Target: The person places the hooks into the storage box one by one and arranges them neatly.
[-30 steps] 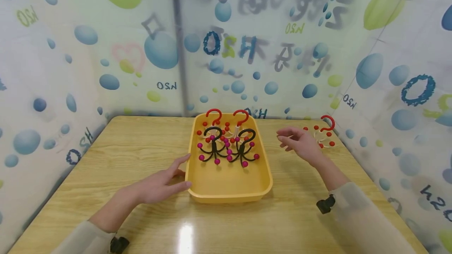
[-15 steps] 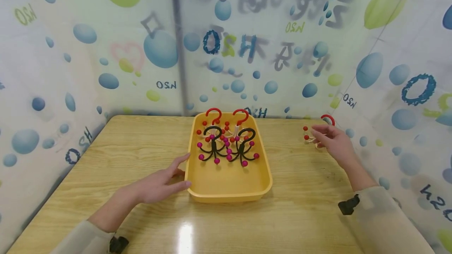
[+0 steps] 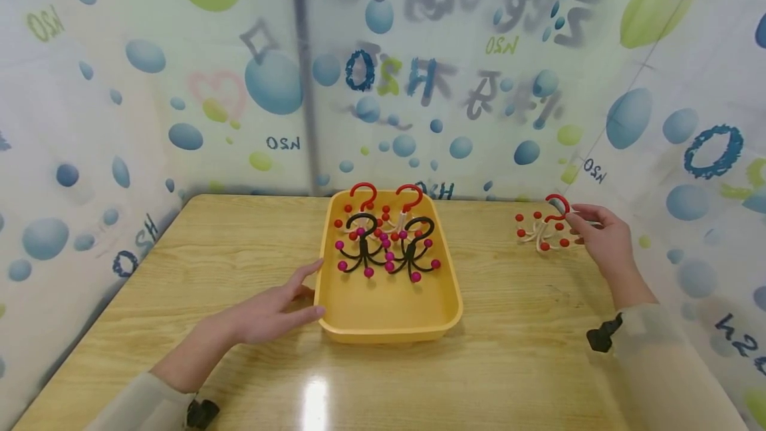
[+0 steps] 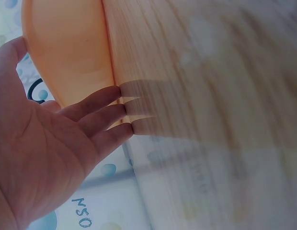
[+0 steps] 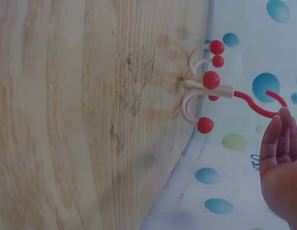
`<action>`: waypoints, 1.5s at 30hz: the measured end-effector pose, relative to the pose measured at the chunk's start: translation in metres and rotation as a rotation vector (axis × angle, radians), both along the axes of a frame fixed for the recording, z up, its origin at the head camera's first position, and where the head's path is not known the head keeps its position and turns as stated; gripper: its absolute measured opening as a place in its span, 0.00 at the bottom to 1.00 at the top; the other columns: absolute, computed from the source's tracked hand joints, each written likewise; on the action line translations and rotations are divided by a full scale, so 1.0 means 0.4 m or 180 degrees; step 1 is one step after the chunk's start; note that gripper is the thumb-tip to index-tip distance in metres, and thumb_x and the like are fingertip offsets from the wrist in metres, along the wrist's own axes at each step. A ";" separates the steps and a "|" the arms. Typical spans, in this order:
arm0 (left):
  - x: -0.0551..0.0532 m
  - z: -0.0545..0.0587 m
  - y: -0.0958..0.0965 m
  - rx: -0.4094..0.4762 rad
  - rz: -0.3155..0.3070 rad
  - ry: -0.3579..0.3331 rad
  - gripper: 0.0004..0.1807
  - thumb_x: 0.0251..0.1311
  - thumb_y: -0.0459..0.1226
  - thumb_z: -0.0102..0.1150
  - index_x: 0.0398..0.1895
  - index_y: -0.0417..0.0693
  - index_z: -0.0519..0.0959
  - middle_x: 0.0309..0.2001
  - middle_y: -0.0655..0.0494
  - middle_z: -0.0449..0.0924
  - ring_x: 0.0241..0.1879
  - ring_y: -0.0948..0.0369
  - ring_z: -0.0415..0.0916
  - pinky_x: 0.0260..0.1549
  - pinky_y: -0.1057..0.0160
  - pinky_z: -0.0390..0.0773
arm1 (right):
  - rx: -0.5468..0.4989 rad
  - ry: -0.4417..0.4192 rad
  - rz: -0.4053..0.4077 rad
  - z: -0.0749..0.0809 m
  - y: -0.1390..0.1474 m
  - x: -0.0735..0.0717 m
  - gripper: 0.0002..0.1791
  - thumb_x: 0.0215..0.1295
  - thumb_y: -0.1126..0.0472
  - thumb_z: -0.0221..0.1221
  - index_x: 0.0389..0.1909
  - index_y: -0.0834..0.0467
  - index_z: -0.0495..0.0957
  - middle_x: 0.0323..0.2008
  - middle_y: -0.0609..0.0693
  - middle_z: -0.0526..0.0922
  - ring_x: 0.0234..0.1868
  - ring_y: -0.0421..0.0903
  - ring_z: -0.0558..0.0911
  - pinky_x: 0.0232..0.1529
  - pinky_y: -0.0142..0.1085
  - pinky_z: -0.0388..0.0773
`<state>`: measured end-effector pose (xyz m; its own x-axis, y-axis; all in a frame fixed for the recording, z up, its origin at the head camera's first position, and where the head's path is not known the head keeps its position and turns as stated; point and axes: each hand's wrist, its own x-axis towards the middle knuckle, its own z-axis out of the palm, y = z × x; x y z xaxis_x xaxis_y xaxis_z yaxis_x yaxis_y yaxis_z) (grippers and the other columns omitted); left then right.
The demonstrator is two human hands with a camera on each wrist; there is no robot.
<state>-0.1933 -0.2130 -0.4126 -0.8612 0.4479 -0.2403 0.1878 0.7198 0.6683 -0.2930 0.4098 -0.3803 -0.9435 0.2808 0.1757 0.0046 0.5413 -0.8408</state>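
Note:
A white multi-arm hook hanger (image 3: 543,229) with a red hook and red ball tips stands on the table at the right. My right hand (image 3: 607,245) is at its right side, the fingertips at the red hook (image 5: 256,108); whether they touch it I cannot tell. Those fingers look fairly straight in the right wrist view. My left hand (image 3: 263,316) rests with spread fingers against the left side of a yellow tray (image 3: 389,314). Inside the tray stand two black hangers (image 3: 363,248) with magenta tips, and behind them two white hangers (image 3: 409,199) with red hooks.
The light wood table (image 3: 239,238) reaches back to a patterned curtain (image 3: 239,85), which also closes off both sides. Bare wood lies between the tray and the hanger on the right.
My right hand has moved rightward, across the front of the lone hanger and round to its right side, up at the red hook. My left hand and the tray have stayed put.

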 end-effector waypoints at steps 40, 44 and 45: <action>-0.003 0.000 0.001 -0.0010 -0.0082 0.0126 0.51 0.78 0.66 0.55 0.92 0.67 0.40 0.75 0.42 0.77 0.76 0.38 0.73 0.76 0.29 0.67 | 0.0003 0.0050 -0.0145 -0.022 -0.040 -0.018 0.32 0.81 0.39 0.61 0.73 0.56 0.80 0.38 0.27 0.82 0.41 0.35 0.81 0.35 0.22 0.80; -0.002 0.001 -0.003 -0.0022 -0.0062 0.0126 0.51 0.78 0.66 0.55 0.92 0.67 0.41 0.76 0.41 0.76 0.76 0.38 0.73 0.76 0.29 0.67 | -0.0107 0.0269 0.0131 -0.006 -0.074 0.015 0.19 0.81 0.44 0.63 0.63 0.48 0.85 0.39 0.27 0.85 0.37 0.30 0.84 0.35 0.23 0.83; -0.002 0.001 -0.004 -0.0025 -0.0056 0.0126 0.51 0.78 0.66 0.55 0.92 0.67 0.41 0.76 0.41 0.77 0.76 0.38 0.73 0.76 0.29 0.67 | -0.0142 0.0319 0.0202 -0.002 -0.084 0.023 0.15 0.81 0.45 0.64 0.60 0.45 0.86 0.38 0.28 0.86 0.36 0.29 0.85 0.34 0.24 0.83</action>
<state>-0.1939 -0.2145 -0.4122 -0.8621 0.4613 -0.2098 0.2267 0.7213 0.6545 -0.2839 0.3764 -0.3811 -0.9380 0.2308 0.2587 -0.1137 0.5000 -0.8585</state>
